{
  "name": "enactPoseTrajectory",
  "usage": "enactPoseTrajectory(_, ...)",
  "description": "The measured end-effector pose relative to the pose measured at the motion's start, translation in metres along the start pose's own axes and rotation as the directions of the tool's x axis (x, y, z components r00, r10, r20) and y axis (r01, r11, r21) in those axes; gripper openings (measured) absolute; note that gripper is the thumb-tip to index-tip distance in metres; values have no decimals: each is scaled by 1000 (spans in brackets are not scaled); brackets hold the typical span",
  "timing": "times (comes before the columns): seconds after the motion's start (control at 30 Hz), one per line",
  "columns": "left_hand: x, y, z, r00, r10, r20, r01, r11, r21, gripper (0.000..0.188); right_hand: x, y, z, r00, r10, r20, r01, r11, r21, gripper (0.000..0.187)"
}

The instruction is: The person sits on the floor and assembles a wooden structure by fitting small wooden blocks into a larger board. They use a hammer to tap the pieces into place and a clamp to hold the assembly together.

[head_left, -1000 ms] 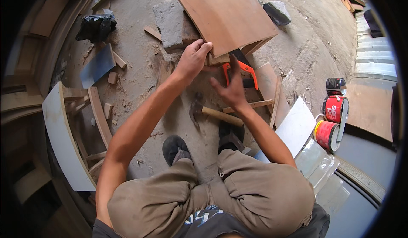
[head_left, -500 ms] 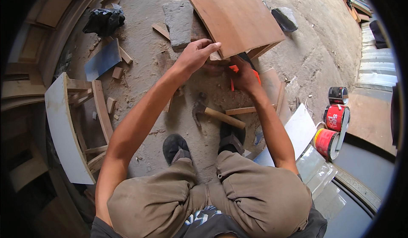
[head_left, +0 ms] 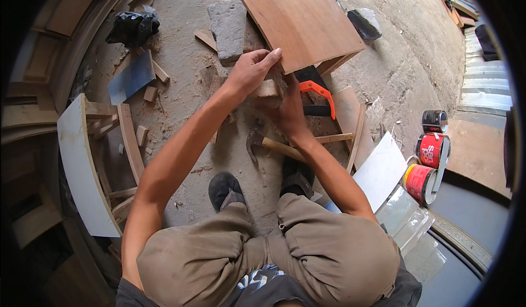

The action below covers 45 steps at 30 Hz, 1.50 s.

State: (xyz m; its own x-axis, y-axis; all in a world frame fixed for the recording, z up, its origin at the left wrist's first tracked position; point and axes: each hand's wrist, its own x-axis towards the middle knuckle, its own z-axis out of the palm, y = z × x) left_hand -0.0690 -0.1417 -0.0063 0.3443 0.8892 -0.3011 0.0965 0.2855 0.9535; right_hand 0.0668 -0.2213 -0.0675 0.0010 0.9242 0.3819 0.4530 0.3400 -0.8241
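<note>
A brown wooden box with a flat plywood top stands tilted in front of me. My left hand is closed at its near left edge, the thumb lying along the panel corner and the other fingers curled under. Just below that corner a rough wooden block sticks out. My right hand is beside this block, thumb and fingers apart; part of the hand is shaded and the fingertips are partly hidden. To its right rests an orange and black handle of a tool, partly under the box, with no hand on it.
A hammer lies by my feet. A grey concrete block sits left of the box, a stone right of it. A wooden frame with a white panel stands at left. Cans and a white sheet are at right.
My right hand has let go of the orange and black handle and moved left to the wooden block. My left hand stays at the box edge.
</note>
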Motion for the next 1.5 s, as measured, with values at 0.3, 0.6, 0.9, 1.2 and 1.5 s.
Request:
enactPoseTrajectory(0.3, -2, 8, 2, 995, -1, -102, 9, 997, 75, 36, 0, 66, -7, 999, 50, 19, -52, 990, 132, 77)
enactPoseTrajectory(0.6, -2, -2, 2, 997, 0, -77, -4, 999, -51, 33, 6, 67, -8, 995, -100, 17, 100, 995, -16, 75)
enactPoseTrajectory(0.9, -5, -8, 0, 997, -33, -71, 26, 994, -108, 31, -1, 60, 0, 998, 63, -22, -57, 981, 184, 67)
enactPoseTrajectory(1.2, -4, -10, -2, 997, -39, -70, 31, 994, -104, 27, 3, 55, -8, 995, 66, 70, -73, 992, 98, 64)
enactPoseTrajectory(1.5, -7, -11, 3, 996, -24, -89, 14, 993, -113, 27, 4, 44, -3, 999, 28, -28, -25, 997, 79, 63)
